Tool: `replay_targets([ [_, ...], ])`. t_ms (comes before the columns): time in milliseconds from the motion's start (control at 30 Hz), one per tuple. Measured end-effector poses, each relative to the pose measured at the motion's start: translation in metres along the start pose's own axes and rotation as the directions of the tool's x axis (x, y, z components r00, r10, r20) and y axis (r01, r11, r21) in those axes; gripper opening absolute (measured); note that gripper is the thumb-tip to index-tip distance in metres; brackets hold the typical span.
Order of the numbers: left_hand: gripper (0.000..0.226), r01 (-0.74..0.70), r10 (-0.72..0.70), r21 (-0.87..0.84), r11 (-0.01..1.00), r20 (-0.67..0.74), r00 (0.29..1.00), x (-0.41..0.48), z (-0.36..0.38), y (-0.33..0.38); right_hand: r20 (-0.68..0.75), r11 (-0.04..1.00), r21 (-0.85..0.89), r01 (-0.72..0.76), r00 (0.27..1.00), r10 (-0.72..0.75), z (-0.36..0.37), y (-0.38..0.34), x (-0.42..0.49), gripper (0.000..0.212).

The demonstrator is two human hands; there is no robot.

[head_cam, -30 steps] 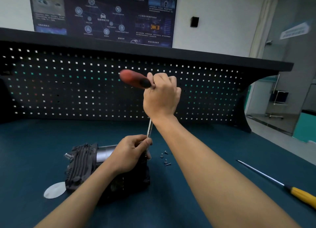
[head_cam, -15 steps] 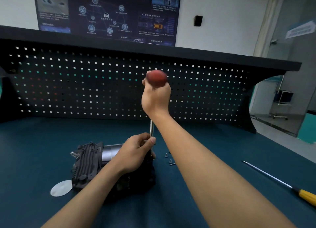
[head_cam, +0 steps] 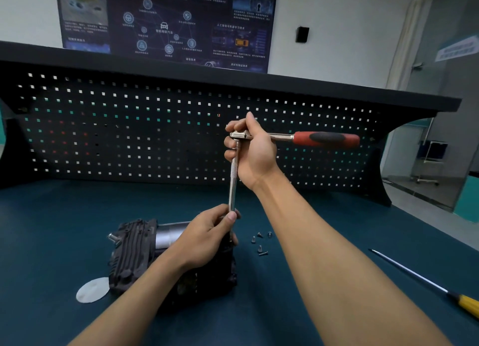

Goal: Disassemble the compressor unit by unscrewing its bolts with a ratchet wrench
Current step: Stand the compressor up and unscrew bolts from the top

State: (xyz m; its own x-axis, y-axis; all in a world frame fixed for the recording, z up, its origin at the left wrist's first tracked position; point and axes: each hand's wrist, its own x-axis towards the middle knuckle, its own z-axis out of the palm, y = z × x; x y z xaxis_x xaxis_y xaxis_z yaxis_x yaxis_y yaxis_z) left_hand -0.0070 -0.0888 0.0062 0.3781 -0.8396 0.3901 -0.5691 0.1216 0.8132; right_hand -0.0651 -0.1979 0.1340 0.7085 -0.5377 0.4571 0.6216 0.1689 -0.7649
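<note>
The black ribbed compressor unit (head_cam: pixel 132 252) with a silver cylinder lies on the teal bench, left of centre. A ratchet wrench (head_cam: pixel 324 139) with a red and black handle stands over it on a long steel extension bar (head_cam: pixel 233 179). My right hand (head_cam: pixel 252 151) grips the wrench at its head, with the handle pointing right. My left hand (head_cam: pixel 207 238) rests on the compressor and pinches the lower end of the extension bar. The bolt under the bar is hidden by my left hand.
Several loose screws (head_cam: pixel 260 243) lie just right of the compressor. A white round disc (head_cam: pixel 92 290) lies at its left front. A yellow-handled screwdriver (head_cam: pixel 425 281) lies at the right. A black pegboard (head_cam: pixel 129 128) closes off the back of the bench.
The wrench handle has swung round from pointing left, past pointing toward me, to pointing right. My right hand stayed at the wrench head and my left hand kept its hold on the bar.
</note>
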Motion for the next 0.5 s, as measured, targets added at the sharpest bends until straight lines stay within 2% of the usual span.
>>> replay_targets([
  [133,0.025,-0.011,0.01,-0.019,1.0,-0.007,1.0,-0.0011,0.0002,0.0008,0.13,0.976,0.175,-0.126,0.986,0.104,-0.0008,-0.002,-0.0004,0.047],
  [267,0.027,-0.029,0.028,-0.072,0.997,-0.012,1.0,-0.0021,0.0012,0.0036,0.178,0.948,0.26,-0.186,0.974,0.142,-0.0068,-0.0036,-0.0004,0.042],
  [400,0.025,-0.029,0.028,-0.04,0.999,-0.019,0.999,0.0001,-0.0007,0.0032,0.127,0.957,0.237,-0.166,0.982,0.139,-0.0094,-0.0049,0.0001,0.043],
  [500,0.026,-0.031,0.029,-0.054,0.998,-0.035,0.999,0.0012,-0.0022,0.001,0.04,0.991,0.108,-0.076,0.997,0.072,-0.006,-0.0033,-0.0008,0.045],
])
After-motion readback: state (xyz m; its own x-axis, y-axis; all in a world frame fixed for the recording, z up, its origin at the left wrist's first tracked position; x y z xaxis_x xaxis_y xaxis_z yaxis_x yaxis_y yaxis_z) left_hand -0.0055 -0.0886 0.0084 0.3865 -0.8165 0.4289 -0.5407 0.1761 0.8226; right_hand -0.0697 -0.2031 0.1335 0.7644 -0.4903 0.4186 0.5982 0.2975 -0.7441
